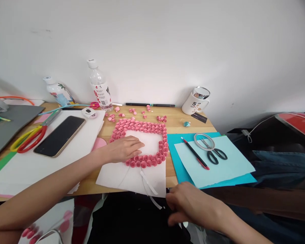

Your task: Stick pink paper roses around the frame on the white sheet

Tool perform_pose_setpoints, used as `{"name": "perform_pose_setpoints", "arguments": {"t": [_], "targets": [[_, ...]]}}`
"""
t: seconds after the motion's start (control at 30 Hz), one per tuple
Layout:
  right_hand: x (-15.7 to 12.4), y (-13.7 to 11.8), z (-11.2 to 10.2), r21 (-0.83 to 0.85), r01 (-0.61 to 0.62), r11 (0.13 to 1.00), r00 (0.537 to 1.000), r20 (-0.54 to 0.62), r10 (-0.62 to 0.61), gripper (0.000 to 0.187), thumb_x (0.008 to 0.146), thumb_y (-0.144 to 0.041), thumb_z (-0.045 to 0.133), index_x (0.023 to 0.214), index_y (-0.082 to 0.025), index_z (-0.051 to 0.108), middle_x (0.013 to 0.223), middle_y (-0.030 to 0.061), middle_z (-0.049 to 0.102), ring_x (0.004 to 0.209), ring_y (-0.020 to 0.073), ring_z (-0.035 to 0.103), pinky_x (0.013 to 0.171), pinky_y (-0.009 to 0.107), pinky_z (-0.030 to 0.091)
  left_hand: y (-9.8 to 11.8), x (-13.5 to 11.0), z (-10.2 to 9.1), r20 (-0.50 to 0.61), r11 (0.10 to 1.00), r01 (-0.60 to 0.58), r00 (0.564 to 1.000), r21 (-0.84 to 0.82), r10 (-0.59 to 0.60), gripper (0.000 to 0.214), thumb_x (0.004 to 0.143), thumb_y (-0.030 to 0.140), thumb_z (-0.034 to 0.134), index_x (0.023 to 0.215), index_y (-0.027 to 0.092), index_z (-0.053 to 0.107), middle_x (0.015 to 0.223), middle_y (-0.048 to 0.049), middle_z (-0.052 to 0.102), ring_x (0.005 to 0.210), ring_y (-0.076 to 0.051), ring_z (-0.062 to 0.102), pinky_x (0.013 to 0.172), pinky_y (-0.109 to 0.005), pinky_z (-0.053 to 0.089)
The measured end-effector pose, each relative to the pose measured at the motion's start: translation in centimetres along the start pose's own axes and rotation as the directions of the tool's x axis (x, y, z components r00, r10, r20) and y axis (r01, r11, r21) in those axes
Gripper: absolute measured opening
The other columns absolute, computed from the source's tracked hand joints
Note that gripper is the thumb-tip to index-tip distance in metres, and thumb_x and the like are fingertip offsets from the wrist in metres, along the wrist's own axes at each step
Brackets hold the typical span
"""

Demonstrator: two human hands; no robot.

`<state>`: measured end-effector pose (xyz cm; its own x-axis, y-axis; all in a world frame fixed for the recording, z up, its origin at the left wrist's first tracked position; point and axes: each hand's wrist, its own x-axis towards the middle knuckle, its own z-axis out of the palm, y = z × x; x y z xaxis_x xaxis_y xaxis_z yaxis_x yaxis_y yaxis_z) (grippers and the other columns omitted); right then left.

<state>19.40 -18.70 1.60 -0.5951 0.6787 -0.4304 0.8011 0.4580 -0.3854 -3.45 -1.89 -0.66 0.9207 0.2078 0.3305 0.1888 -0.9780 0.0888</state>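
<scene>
A rectangular frame of pink rolled paper roses (148,163) lies on a white sheet of paper (114,176) at the table's front edge. My left hand (124,149) rests flat across the frame's left side, fingers stretched over the bare white middle. Below the table edge, to the right of the sheet, is my right hand (188,205). Its fingers are bent, with the thumb apart from them, and I see nothing between them. Thin white paper strips (148,183) lie on the sheet's lower part, and one hangs over the edge towards my lap.
Loose pink roses (161,118) lie behind the frame. On the right, black-handled scissors (217,156), a tape ring (204,141) and a pen (195,153) lie on blue paper. A mug (196,100) and bottle (100,86) stand by the wall; a phone (61,135) lies left.
</scene>
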Motion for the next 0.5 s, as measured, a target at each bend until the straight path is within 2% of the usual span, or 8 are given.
{"name": "perform_pose_setpoints", "arguments": {"t": [0.07, 0.1, 0.13, 0.23, 0.3, 0.4, 0.47, 0.5], "targets": [[0.5, -0.6, 0.2, -0.044, 0.049, 0.998, 0.983, -0.173, -0.056, 0.013, 0.085, -0.032, 0.06, 0.085, -0.019, 0.059, 0.084, 0.0031, 0.063, 0.072, 0.0164, 0.058, 0.055, 0.024, 0.037, 0.1, 0.4, 0.1, 0.097, 0.997, 0.078, 0.992, -0.014, -0.076, 0.034, 0.097, 0.03, 0.032, 0.108, 0.012, 0.058, 0.097, -0.0115, 0.066, 0.092, -0.02, 0.061, 0.08, -0.032, 0.05], [0.9, -1.0, 0.4, -0.087, 0.07, 0.994, 0.958, -0.272, -0.092, 0.009, 0.087, -0.026, 0.057, 0.093, -0.019, 0.059, 0.097, 0.0063, 0.062, 0.082, 0.0193, 0.058, 0.059, 0.026, 0.04, 0.0, 0.6, 0.1, 0.141, 0.993, 0.117, 0.984, -0.021, -0.113, 0.034, 0.097, 0.031, 0.032, 0.108, 0.012, 0.058, 0.097, -0.0114, 0.066, 0.091, -0.02, 0.061, 0.079, -0.032, 0.05], [1.5, -1.3, 0.7, -0.121, 0.084, 0.989, 0.931, -0.345, -0.121, 0.014, 0.087, -0.023, 0.056, 0.1, -0.019, 0.057, 0.107, 0.0097, 0.059, 0.092, 0.0225, 0.056, 0.063, 0.027, 0.042, 0.0, 0.7, 0.1, 0.185, 0.988, 0.153, 0.972, -0.028, -0.145, 0.034, 0.097, 0.032, 0.033, 0.108, 0.012, 0.058, 0.097, -0.011, 0.066, 0.09, -0.02, 0.061, 0.078, -0.032, 0.049], [2.6, -1.3, 1.4, -0.064, 0.114, 0.991, 0.903, -0.409, -0.131, 0.017, 0.087, -0.015, 0.05, 0.102, -0.017, 0.057, 0.111, 0.0123, 0.057, 0.096, 0.023, 0.054, 0.067, 0.029, 0.046, 0.1, 0.9, -0.1, 0.292, 0.97, 0.236, 0.933, -0.051, -0.211, 0.033, 0.097, 0.033, 0.033, 0.108, 0.015, 0.058, 0.097, -0.0094, 0.064, 0.091, -0.019, 0.06, 0.078, -0.03, 0.048], [2.4, -0.9, 1.4, 0.084, 0.166, 0.983, 0.932, -0.338, -0.129, 0.019, 0.086, -0.007, 0.046, 0.093, -0.017, 0.06, 0.1, 0.0079, 0.061, 0.089, 0.0174, 0.056, 0.07, 0.025, 0.046, 0.3, 1.0, -0.1, 0.327, 0.959, 0.278, 0.913, -0.064, -0.243, 0.033, 0.097, 0.034, 0.032, 0.108, 0.015, 0.058, 0.097, -0.0088, 0.064, 0.093, -0.019, 0.059, 0.079, -0.029, 0.047], [1.3, -0.4, 0.3, 0.265, 0.196, 0.944, 0.98, -0.084, -0.18, 0.017, 0.08, -0.006, 0.055, 0.084, -0.018, 0.065, 0.084, 0.0017, 0.065, 0.075, 0.0122, 0.06, 0.063, 0.019, 0.045, 0.5, 1.1, 0.1, 0.329, 0.953, 0.293, 0.91, -0.078, -0.253, 0.034, 0.097, 0.035, 0.032, 0.108, 0.015, 0.058, 0.096, -0.0086, 0.062, 0.094, -0.019, 0.057, 0.081, -0.03, 0.045], [0.7, -0.6, -0.5, 0.274, 0.164, 0.948, 0.984, 0.02, -0.176, 0.01, 0.081, -0.015, 0.06, 0.082, -0.019, 0.069, 0.078, 0.0011, 0.066, 0.068, 0.0124, 0.062, 0.06, 0.019, 0.044, 0.5, 1.1, 0.2, 0.326, 0.955, 0.286, 0.913, -0.083, -0.245, 0.033, 0.097, 0.034, 0.033, 0.107, 0.015, 0.058, 0.094, -0.0087, 0.061, 0.094, -0.019, 0.056, 0.082, -0.031, 0.044], [0.6, -0.9, -0.7, 0.256, 0.16, 0.953, 0.986, 0.008, -0.168, 0.012, 0.084, -0.018, 0.057, 0.085, -0.019, 0.07, 0.081, 0.0023, 0.068, 0.071, 0.0133, 0.063, 0.062, 0.02, 0.045, 0.6, 1.1, 0.3, 0.325, 0.955, 0.283, 0.914, -0.086, -0.242, 0.033, 0.097, 0.034, 0.033, 0.107, 0.014, 0.058, 0.094, -0.0088, 0.061, 0.094, -0.02, 0.056, 0.082, -0.031, 0.044]]}}
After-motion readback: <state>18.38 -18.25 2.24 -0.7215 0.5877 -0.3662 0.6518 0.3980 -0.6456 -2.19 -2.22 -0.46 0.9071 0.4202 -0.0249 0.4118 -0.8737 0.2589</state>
